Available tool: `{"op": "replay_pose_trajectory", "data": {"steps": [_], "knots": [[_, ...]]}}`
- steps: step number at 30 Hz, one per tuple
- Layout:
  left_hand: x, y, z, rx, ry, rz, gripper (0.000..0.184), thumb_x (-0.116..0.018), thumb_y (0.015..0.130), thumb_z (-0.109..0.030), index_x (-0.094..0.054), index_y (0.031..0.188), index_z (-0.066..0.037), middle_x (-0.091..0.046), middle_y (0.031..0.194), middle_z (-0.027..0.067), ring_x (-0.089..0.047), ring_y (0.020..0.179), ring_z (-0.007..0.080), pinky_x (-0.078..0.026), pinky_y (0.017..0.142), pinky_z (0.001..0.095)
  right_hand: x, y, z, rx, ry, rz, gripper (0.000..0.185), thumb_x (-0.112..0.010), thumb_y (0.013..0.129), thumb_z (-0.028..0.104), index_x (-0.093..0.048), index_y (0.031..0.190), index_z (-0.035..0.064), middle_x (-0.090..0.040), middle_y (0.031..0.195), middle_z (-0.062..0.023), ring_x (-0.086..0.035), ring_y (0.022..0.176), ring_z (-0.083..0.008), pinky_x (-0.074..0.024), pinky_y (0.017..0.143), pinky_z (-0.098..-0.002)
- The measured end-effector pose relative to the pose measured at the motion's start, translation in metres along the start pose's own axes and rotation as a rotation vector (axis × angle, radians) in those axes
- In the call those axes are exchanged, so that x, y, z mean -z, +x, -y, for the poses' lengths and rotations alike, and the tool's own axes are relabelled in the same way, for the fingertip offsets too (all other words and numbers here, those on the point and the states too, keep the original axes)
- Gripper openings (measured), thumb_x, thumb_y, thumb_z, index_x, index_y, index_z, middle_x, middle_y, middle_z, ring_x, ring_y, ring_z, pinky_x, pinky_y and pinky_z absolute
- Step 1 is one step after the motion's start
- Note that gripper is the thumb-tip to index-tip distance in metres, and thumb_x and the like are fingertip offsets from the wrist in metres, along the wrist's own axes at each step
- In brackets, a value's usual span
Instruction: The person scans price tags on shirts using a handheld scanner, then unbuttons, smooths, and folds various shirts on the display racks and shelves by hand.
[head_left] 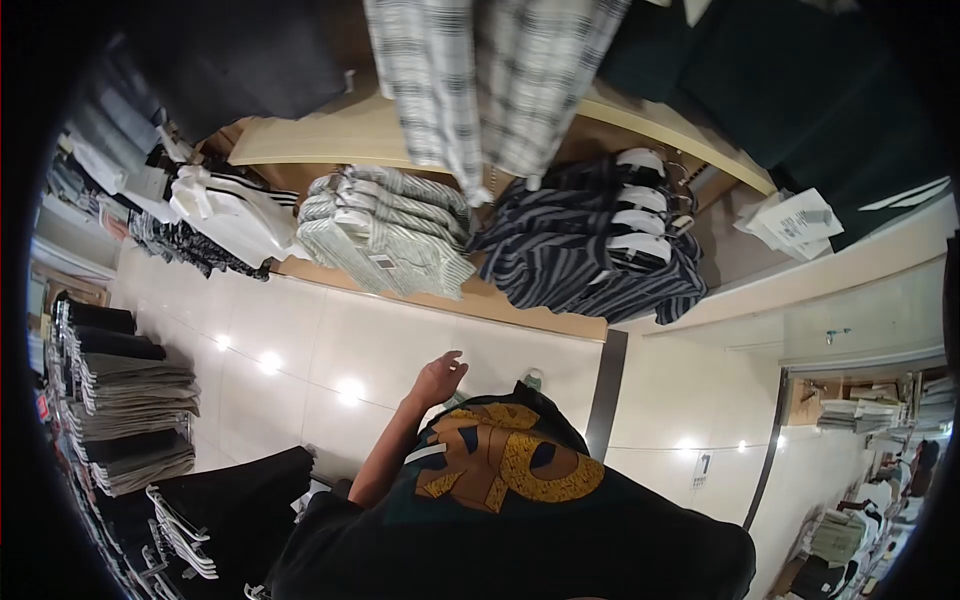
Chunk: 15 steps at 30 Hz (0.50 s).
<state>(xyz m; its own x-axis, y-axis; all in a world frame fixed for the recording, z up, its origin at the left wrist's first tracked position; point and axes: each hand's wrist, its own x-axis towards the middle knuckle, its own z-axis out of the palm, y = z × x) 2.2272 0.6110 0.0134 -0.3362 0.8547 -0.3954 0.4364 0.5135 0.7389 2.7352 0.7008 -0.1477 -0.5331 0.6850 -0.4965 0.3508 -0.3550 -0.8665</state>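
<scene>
My left hand (440, 378) hangs in the air in front of my body, over the pale tiled floor. Its fingers are loosely bent and a little apart, with nothing visible in them. No part of my right hand shows. Ahead of the left hand, on a low wooden shelf, lie folded grey-green striped shirts (385, 235). Folded navy striped shirts (555, 250) with white collar inserts sit to their right. The hand touches neither pile. Above them hang the lower parts of plaid garments (495, 80).
White garments (235, 215) lie further left on the low shelf. Folded trousers (135, 395) are stacked at the left, above black garments on hangers (215, 510). Dark clothes (790, 110) with a white tag (800, 220) hang at the upper right. More clothing racks stand beyond a walkway (690, 400).
</scene>
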Motion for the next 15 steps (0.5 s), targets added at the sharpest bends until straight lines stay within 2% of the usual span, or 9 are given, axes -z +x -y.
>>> {"op": "replay_pose_trajectory", "data": {"steps": [2, 7, 9, 11, 15], "knots": [[-0.020, 0.011, -0.015, -0.050, -0.034, -0.001, 0.046, -0.064, 0.102, -0.031, -0.061, 0.137, -0.002, -0.076, 0.111, 0.0248, -0.074, 0.105, 0.0393, -0.057, 0.093, 0.0452, 0.022, -0.019, -0.011, -0.025, 0.031, -0.010, 0.034, -0.061, 0.102, 0.032, -0.070, 0.117, 0.0023, -0.076, 0.096, -0.0225, -0.076, 0.091, -0.0352, -0.0589, 0.077, -0.0460], [-0.053, 0.043, -0.070, -0.073, -0.014, 0.030, 0.045, -0.064, 0.102, -0.029, -0.061, 0.136, 0.000, -0.074, 0.116, 0.0253, -0.074, 0.106, 0.0387, -0.058, 0.092, 0.0453, 0.069, -0.039, -0.031, -0.042, 0.113, -0.032, 0.034, -0.060, 0.102, 0.032, -0.070, 0.117, 0.0023, -0.076, 0.096, -0.0226, -0.076, 0.091, -0.0354, -0.0589, 0.077, -0.0461], [-0.065, 0.061, -0.091, -0.174, -0.064, -0.061, 0.044, -0.066, 0.101, -0.026, -0.061, 0.137, -0.001, -0.074, 0.116, 0.0247, -0.074, 0.106, 0.0392, -0.057, 0.092, 0.0459, 0.093, -0.035, -0.039, -0.037, 0.133, -0.032, 0.034, -0.060, 0.102, 0.032, -0.070, 0.117, 0.0023, -0.076, 0.096, -0.0226, -0.076, 0.091, -0.0354, -0.0589, 0.077, -0.0462], [-0.075, 0.082, -0.115, -0.372, 0.012, -0.258, 0.040, -0.067, 0.100, -0.017, -0.061, 0.136, -0.002, -0.072, 0.119, 0.0232, -0.071, 0.109, 0.0419, -0.057, 0.093, 0.0457, 0.100, -0.036, -0.044, -0.046, 0.164, -0.024, 0.034, -0.059, 0.102, 0.032, -0.070, 0.117, 0.0023, -0.076, 0.096, -0.0226, -0.076, 0.091, -0.0355, -0.0589, 0.077, -0.0462], [-0.055, 0.109, -0.215, -0.624, 0.067, -0.500, 0.040, -0.067, 0.098, -0.012, -0.060, 0.136, -0.004, -0.065, 0.133, 0.0211, -0.062, 0.122, 0.0441, -0.052, 0.100, 0.0481, 0.112, -0.056, -0.071, -0.074, 0.227, -0.028, 0.035, -0.059, 0.103, 0.032, -0.070, 0.117, 0.0023, -0.075, 0.095, -0.0226, -0.075, 0.091, -0.0356, -0.0589, 0.077, -0.0463]]}}
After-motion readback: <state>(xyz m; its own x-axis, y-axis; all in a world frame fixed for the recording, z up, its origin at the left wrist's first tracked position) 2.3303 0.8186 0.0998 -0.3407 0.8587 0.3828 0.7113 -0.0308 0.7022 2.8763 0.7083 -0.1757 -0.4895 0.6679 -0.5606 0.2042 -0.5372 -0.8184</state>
